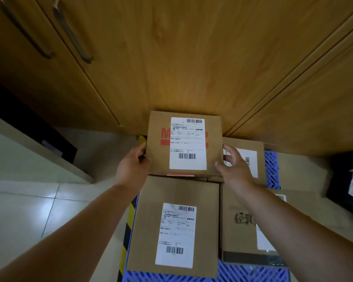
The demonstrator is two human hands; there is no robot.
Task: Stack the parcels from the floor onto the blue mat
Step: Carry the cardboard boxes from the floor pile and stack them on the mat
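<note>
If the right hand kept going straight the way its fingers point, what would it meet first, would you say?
The right hand points away from the person, over the labelled parcel behind it. Past that, it would probably meet the wooden cabinet first, though depth is unclear.

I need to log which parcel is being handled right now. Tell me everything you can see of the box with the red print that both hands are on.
The brown cardboard box with red print is squarish and lies flat, top face up, at the far end of the blue lattice mat, close to the wooden cabinet. A white shipping label with two barcodes covers most of the red lettering. The left hand holds its left edge and the right hand its right edge. It looks closed and undamaged. What lies beneath it cannot be seen.
</note>
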